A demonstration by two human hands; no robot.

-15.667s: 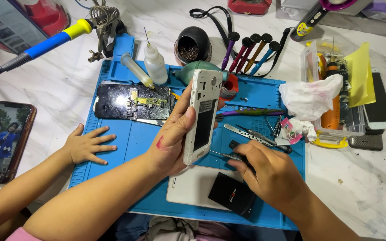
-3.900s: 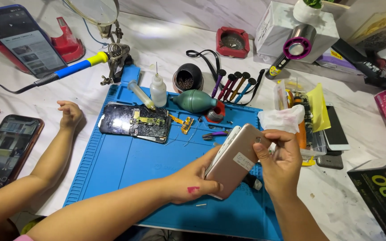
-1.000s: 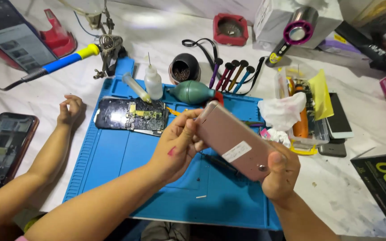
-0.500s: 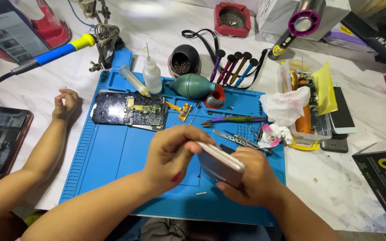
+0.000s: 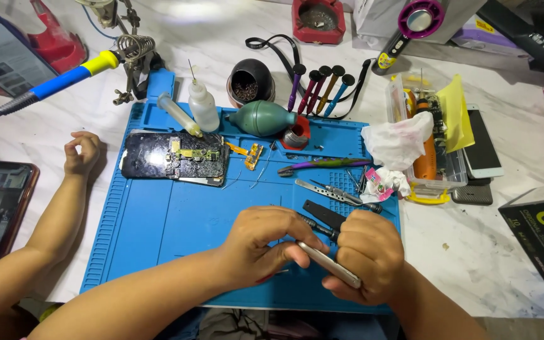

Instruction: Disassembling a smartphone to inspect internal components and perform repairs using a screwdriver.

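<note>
Cluttered blue mat (image 5: 158, 220) (white marble table (image 5: 473, 252))

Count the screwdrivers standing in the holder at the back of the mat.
4: the screwdrivers stand side by side, leaning in the red holder beside the green blower — purple, dark red, yellow, blue. More may be hidden.

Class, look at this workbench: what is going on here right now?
A person holds a slim phone edge-on between the left hand and the right hand, low over a blue work mat. An opened phone with bare circuitry lies further up the mat, with tweezers and screwdrivers nearby. Another person's small hand rests on the white table beside the mat.
</note>
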